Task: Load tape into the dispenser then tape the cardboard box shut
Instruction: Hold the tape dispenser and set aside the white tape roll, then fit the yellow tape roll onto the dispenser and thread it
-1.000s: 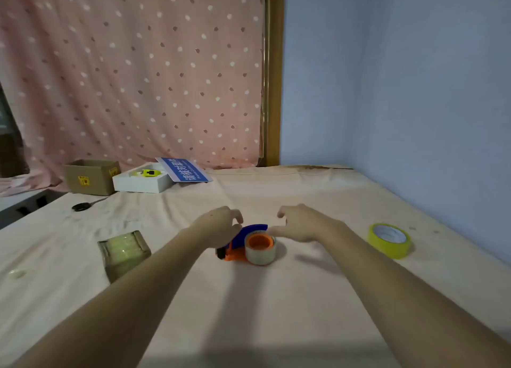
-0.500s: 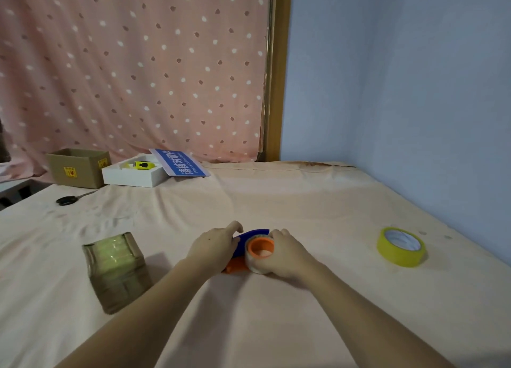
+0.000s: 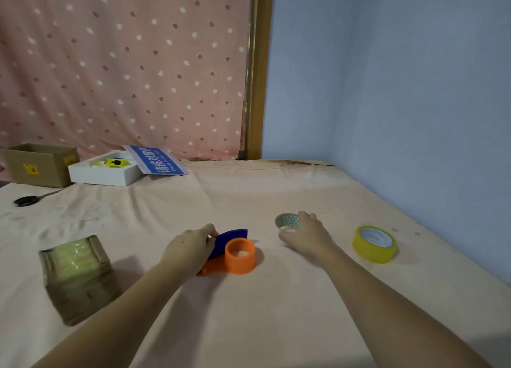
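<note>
Spool of the dispenser now stands bare: the right hand has lifted off the near-empty roll it wrapped half a second ago and holds it just right, fingers curled round it. Left hand grips the dispenser on the cloth, so a fresh roll, perhaps the yellow one, likely goes on next; the box waits far left.

Peach cloth-covered table in front of me. On it: orange-blue dispenser centre, yellow tape roll right, wrapped tape stack near left, scissors far left, open cardboard box and white box at far edge.
</note>
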Demonstrator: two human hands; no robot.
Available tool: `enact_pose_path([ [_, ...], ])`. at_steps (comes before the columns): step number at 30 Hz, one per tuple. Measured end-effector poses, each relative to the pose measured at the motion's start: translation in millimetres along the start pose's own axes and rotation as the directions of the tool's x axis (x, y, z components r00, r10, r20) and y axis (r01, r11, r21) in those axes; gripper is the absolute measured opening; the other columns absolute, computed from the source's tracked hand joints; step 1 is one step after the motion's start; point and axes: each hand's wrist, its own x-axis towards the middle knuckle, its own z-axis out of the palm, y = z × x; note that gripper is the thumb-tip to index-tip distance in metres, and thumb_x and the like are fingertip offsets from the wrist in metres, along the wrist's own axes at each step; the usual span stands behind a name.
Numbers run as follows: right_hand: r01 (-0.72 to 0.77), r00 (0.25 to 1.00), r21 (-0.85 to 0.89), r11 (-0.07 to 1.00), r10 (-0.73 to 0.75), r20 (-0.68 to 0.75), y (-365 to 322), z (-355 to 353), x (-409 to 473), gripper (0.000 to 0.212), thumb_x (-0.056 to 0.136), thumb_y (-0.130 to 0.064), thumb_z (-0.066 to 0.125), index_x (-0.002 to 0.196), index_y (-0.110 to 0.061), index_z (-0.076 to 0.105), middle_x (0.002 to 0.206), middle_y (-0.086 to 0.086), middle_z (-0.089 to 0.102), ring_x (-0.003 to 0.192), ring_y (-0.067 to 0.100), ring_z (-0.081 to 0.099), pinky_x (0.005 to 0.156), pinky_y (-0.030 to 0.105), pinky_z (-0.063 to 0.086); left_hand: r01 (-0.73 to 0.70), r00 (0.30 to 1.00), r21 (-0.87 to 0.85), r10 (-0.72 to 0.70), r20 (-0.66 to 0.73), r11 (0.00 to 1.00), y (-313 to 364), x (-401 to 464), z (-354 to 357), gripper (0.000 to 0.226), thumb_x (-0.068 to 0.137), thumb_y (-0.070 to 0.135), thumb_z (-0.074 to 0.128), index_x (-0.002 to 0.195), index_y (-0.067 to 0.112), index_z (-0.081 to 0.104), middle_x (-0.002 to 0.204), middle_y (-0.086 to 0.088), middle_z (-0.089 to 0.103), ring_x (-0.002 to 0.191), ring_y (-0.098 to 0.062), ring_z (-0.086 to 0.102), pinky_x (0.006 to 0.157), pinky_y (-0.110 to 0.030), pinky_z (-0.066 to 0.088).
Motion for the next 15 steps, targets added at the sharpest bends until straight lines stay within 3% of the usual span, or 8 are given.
enact_pose_path([
  [4,0.057,0.997,-0.071,0.996,-0.054,0.047,16.3,5.0,-5.1,0.102,0.073,-0.069,0.067,0.154,-0.018,0.031,0.144,0.014,0.055,0.13,0.036,0.051,0.102,0.046,0.048,0.0,1.0,0.011,0.0,0.007,1.0,-3.3,2.7,0.3,0.028,0.102,0.03,0.037,0.116,0.033,0.061,0.081,0.004,0.073,0.068,-0.017,0.068,0.067,-0.036,0.058],
  [7,0.096,0.995,-0.083,0.992,-0.094,0.021,30.6,-7.9,-2.6,0.111,0.065,-0.082,0.063,0.156,-0.029,0.027,0.146,0.01,0.053,0.133,0.035,0.049,0.103,0.049,0.047,-0.015,1.0,0.026,0.015,0.015,1.0,-2.8,4.8,0.1,0.026,0.103,0.031,0.037,0.115,0.033,0.059,0.081,0.005,0.073,0.069,-0.017,0.068,0.069,-0.037,0.059],
  [10,0.147,0.951,-0.029,0.989,-0.149,-0.27,57.4,-37.2,9.0,0.063,0.087,-0.063,0.061,0.132,-0.019,0.057,0.127,0.012,0.066,0.12,0.036,0.057,0.098,0.049,0.049,-0.037,0.999,0.061,0.035,0.033,0.997,-2.9,6.2,-0.6,0.026,0.103,0.032,0.035,0.117,0.032,0.057,0.087,0.003,0.073,0.076,-0.019,0.067,0.071,-0.037,0.057],
  [12,0.088,0.881,-0.028,0.996,-0.091,-0.464,83.7,-59.0,13.8,0.039,0.097,-0.047,0.055,0.109,-0.011,0.066,0.113,0.019,0.069,0.11,0.042,0.058,0.092,0.05,0.05,-0.045,0.998,0.072,0.042,0.039,0.996,-2.3,6.1,0.0,0.026,0.104,0.032,0.035,0.117,0.031,0.057,0.088,0.002,0.072,0.077,-0.02,0.067,0.071,-0.038,0.057],
  [15,-0.141,0.907,-0.032,0.99,0.116,-0.405,124.8,-81.6,12.2,0.043,0.094,-0.053,0.054,0.114,-0.016,0.064,0.127,0.017,0.058,0.122,0.04,0.049,0.095,0.046,0.042,-0.028,0.999,0.054,0.027,0.017,0.998,-2.0,4.4,2.0,0.025,0.104,0.032,0.035,0.116,0.032,0.056,0.082,0.003,0.072,0.072,-0.019,0.067,0.067,-0.036,0.056],
])
